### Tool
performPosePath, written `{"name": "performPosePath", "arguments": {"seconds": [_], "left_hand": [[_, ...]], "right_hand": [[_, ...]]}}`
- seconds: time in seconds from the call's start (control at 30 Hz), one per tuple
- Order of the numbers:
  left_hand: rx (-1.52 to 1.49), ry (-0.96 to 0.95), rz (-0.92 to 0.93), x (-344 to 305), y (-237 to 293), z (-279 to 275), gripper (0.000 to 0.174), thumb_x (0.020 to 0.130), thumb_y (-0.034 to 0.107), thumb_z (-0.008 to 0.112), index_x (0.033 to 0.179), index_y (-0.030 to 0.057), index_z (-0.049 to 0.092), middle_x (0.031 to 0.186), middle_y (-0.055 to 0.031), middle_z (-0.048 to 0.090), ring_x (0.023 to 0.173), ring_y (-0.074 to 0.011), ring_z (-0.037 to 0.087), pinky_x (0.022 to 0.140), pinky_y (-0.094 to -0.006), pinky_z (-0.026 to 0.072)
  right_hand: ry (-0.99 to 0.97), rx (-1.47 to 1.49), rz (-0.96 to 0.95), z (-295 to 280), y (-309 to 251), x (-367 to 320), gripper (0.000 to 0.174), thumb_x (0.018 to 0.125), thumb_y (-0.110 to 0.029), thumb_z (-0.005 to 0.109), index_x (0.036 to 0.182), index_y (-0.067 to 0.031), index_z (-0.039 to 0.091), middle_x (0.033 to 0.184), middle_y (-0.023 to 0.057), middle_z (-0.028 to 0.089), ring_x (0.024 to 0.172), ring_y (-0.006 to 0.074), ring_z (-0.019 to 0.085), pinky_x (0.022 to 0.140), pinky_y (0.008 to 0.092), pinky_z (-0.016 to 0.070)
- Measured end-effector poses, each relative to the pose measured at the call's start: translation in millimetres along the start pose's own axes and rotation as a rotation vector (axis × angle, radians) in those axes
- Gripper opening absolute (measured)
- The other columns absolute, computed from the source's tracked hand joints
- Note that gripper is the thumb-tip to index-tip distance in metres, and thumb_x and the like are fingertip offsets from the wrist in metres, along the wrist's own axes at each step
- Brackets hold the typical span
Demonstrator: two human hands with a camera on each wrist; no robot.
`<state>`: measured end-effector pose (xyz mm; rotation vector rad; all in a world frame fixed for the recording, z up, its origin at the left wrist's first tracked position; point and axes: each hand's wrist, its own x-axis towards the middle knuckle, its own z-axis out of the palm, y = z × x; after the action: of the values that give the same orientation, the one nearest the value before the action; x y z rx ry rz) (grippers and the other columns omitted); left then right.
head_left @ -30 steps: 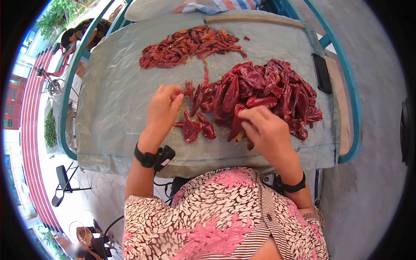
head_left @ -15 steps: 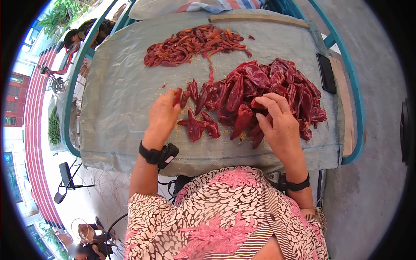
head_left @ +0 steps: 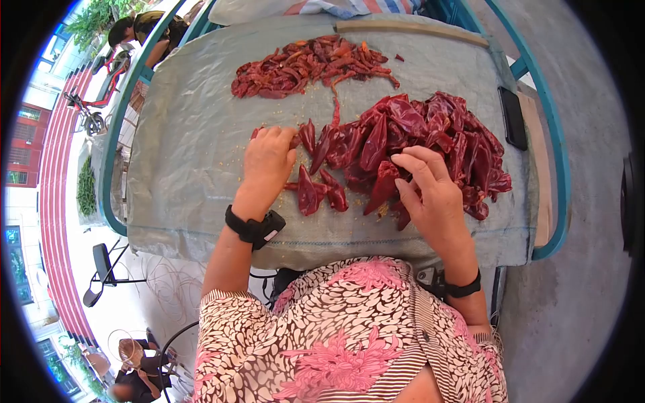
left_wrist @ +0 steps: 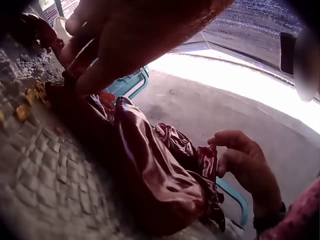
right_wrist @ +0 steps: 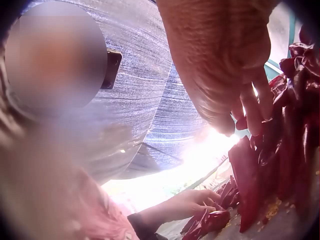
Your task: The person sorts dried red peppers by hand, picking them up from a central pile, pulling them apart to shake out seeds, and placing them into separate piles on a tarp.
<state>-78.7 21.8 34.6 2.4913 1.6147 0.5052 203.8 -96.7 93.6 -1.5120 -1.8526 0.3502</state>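
Note:
In the head view my left hand (head_left: pixel 269 161) is lowered over the cloth, palm down, gripping a dried red pepper (head_left: pixel 256 132) whose end shows past the fingers. A few glossy peppers (head_left: pixel 310 191) lie just right of this hand, and the left wrist view shows a big wrinkled pepper (left_wrist: pixel 155 170) close below its fingers. My right hand (head_left: pixel 433 191) hovers at the near side of a heap of large dark red peppers (head_left: pixel 403 127). Its thumb and fingers are loosely bent and apart, around an upright pepper (head_left: pixel 383 185) in this view.
A flatter pile of smaller dried peppers (head_left: pixel 295 70) lies at the back of the grey-green sheet (head_left: pixel 188 148). On the right edge lies a black phone (head_left: pixel 512 118). Teal metal rails (head_left: pixel 561 195) flank the surface, and yellow seeds (right_wrist: pixel 272 209) are scattered on it.
The left hand has turned palm down and closed over its pepper pieces. The right hand has let go of the upright pepper and shifted right, then stayed nearly still.

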Motion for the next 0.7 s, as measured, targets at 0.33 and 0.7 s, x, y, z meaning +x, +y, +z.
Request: {"name": "performPosePath", "arguments": {"seconds": [0.33,0.7], "left_hand": [[0.029,0.078,0.144,11,1,-3,0.04,0.082,0.005,0.069,0.12,0.015,0.07,0.101,-0.0127,0.063,0.1,-0.0338,0.059,0.088,-0.0442,0.0498],[0.069,0.175,0.033,8,-18,3,0.021,0.084,0.007,0.068,0.104,0.0108,0.071,0.092,-0.0131,0.063,0.094,-0.0346,0.06,0.083,-0.0455,0.049]], "right_hand": [[-0.017,-0.017,-0.012,2,2,0,0.036,0.088,-0.005,0.071,0.123,-0.0128,0.066,0.126,0.0088,0.062,0.088,0.0295,0.07,0.075,0.0394,0.0575],[0.03,-0.091,-0.017,3,8,3,0.036,0.086,-0.002,0.07,0.12,-0.0134,0.067,0.117,0.0064,0.066,0.09,0.0296,0.07,0.075,0.0395,0.057]]}}
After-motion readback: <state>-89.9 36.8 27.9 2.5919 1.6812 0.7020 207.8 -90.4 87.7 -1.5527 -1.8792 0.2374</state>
